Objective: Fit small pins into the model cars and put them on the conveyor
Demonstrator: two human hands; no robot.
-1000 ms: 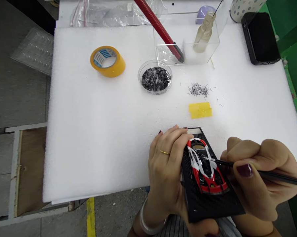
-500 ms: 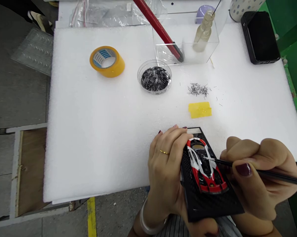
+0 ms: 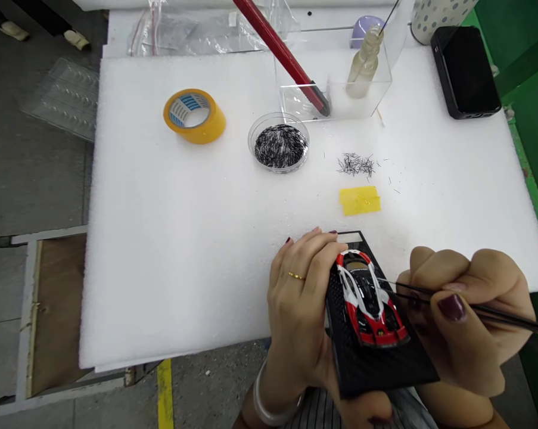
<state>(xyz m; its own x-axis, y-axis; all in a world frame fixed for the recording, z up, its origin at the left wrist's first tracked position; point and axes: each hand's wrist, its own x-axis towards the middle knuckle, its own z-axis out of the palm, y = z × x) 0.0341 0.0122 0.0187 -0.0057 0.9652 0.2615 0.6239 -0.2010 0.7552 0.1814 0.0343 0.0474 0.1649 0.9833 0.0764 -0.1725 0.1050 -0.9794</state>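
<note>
A red, white and black model car (image 3: 370, 305) sits on a black textured base (image 3: 376, 357) at the near edge of the white foam sheet (image 3: 197, 226). My left hand (image 3: 301, 310) wraps the base from the left, fingers curled against the car's side. My right hand (image 3: 467, 316) is closed on thin black tweezers (image 3: 456, 304), their tips just right of the car's roof. A clear dish of small black pins (image 3: 279, 143) and a loose heap of pins (image 3: 356, 164) lie farther back, with a yellow tape scrap (image 3: 360, 199) between them and the car.
A yellow tape roll (image 3: 193, 114) lies at the back left. A clear box (image 3: 335, 83) holds a red-handled tool (image 3: 281, 53) and a small bottle (image 3: 362, 62). A black phone (image 3: 465, 70) rests at the back right. Grey floor lies to the left.
The tweezer tips have drawn back from the car's roof to just right of it. My left hand and the base have stayed put.
</note>
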